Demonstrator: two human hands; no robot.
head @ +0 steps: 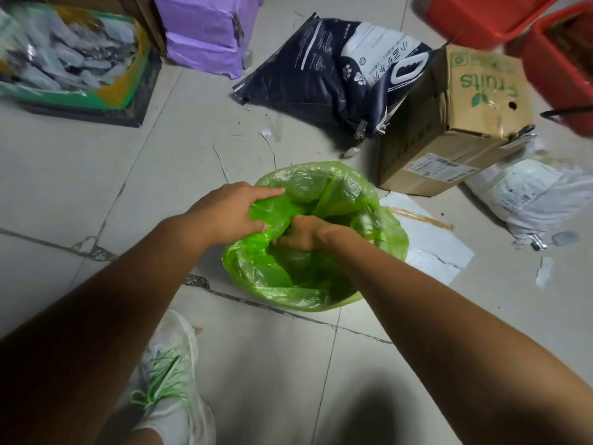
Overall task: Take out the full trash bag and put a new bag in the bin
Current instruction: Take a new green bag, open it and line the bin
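Observation:
A translucent green trash bag (321,277) lines a round bin on the tiled floor, its edge folded over the bin's rim (349,298). My left hand (231,210) grips the bag's edge at the bin's left side, thumb and fingers pinching the plastic. My right hand (303,232) reaches down inside the bag's mouth, fingers curled into the green film. The bin's body is almost wholly hidden under the bag.
A cardboard fruit box (449,130) and a dark pet-litter sack (327,72) lie just beyond the bin. White foam sheet (430,245) sits to its right, a white parcel (539,200) farther right. Red baskets (558,59), purple pack (208,30), green crate (70,59) behind. My shoe (170,374) below.

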